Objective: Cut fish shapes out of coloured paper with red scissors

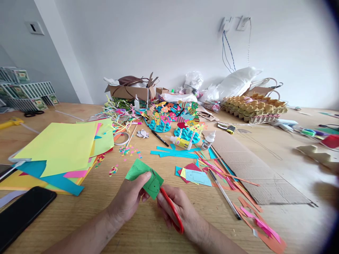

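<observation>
Far left, near edge of the bench [148, 229]: black phone [22, 215] lying flat, then a fanned stack of coloured paper sheets [60, 150] – yellow on top, blue and pink poking out below. Left hand [129, 199] closed in a pinch on the green paper piece [145, 178], thumb on top, holding it just above the bench near the front edge, centre; faint pencil outline visible on the green. Right hand [180, 208] wrapped around red-handled scissors [172, 210], blades tucked under the green piece so blade position can't be told. Looks like mid-cut along the drawn outline; next move prob. calls for turning the green piece w/ the left hand while the blades follow the curve – small snips, fingers kept off the line. Beyond the hands, middle of the bench: roll of tape [122, 138], black marker [159, 138], two glue bottles [182, 142] lying and standing beside blue paper offcuts [174, 152]. Behind those, a cluster of finished paper fish [172, 116] and a cardboard box [129, 91] toward the back edge. Right of the hands: blue and red scraps [197, 176], a pen [225, 194], orange and pink strips [254, 218], a sheet of cardboard [246, 169]. Back right: egg trays [254, 106]. Nothing directly blocking the cut; the scraps and pen lie near the right elbow room.
</observation>
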The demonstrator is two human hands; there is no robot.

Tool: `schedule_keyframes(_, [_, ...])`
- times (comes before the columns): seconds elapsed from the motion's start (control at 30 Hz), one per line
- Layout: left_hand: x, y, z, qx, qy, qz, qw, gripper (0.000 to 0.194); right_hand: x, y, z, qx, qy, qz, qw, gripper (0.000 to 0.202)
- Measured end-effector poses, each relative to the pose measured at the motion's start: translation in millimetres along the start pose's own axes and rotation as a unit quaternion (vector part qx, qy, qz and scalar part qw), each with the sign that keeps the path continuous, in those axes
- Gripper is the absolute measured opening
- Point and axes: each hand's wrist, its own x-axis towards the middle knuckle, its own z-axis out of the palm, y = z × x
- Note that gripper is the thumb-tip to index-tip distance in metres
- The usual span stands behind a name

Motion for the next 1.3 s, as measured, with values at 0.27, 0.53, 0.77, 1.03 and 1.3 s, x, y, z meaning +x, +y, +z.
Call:
schedule_keyframes(0.27, [1.3, 1.8, -0.9, 0.002, -0.001, 0.002, 1.0, 0.025, 0.7, -1.1, -1.7, -0.021, -0.003, 0.008, 1.0, 0.048])
schedule_keyframes(0.53, [3.0, 3.7, -2.8, 0.019, -0.01, 0.016, 1.0, 0.027, 0.6, -0.2, -3.8, -0.029, 0.0, 0.016, 0.999, 0.045])
schedule_keyframes(0.77, [6.3, 5.0, -5.9, 0.024, -0.024, 0.023, 0.999, 0.024, 0.7, -2.4, -4.9, -0.034, -0.009, 0.039, 0.999, 0.046])
schedule_keyframes(1.03, [6.2, 5.1, -7.0, 0.035, -0.024, 0.013, 0.999, 0.022, 1.9, -1.5, -6.5, -0.045, -0.005, 0.027, 0.999, 0.044])
schedule_keyframes(1.3, [5.2, 6.7, -5.0, 0.05, -0.037, 0.002, 0.998, 0.019, 1.3, -2.7, -5.3, -0.037, 0.001, 0.016, 0.999, 0.04])
